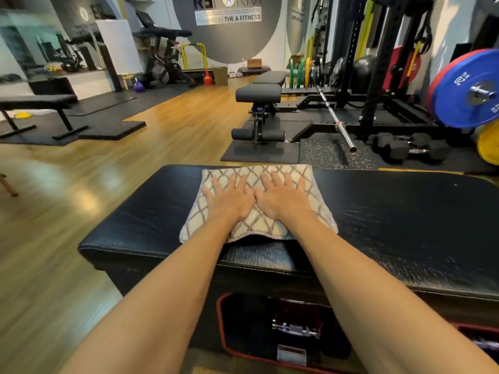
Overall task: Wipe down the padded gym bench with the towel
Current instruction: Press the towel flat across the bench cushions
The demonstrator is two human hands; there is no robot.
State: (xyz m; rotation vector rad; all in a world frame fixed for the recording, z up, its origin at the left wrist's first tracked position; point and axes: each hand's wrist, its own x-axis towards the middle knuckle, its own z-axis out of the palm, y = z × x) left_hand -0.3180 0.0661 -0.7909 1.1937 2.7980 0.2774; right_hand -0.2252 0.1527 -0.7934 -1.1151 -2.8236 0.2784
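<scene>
1. Padded bench [405, 211]: black, glossy, with a cracked, worn grain and pale stitching along the near edge.
2. Towel [259, 225]: cream, with a grey-brown diamond lattice and a grey hem.
3. Floor [67, 198]: honey-brown wood planks.
4. Floor mats [259, 153], far: black; the one to the right is black with pale speckles.
5. Weight plate [464, 90], far right: blue with white "20", red plate behind it, yellow plate [490, 145] below it.
6. Barbell [337, 122]: silver.
7. Dumbbells [410, 148]: black.
8. Bench opening rim [220, 319], near: red.
</scene>
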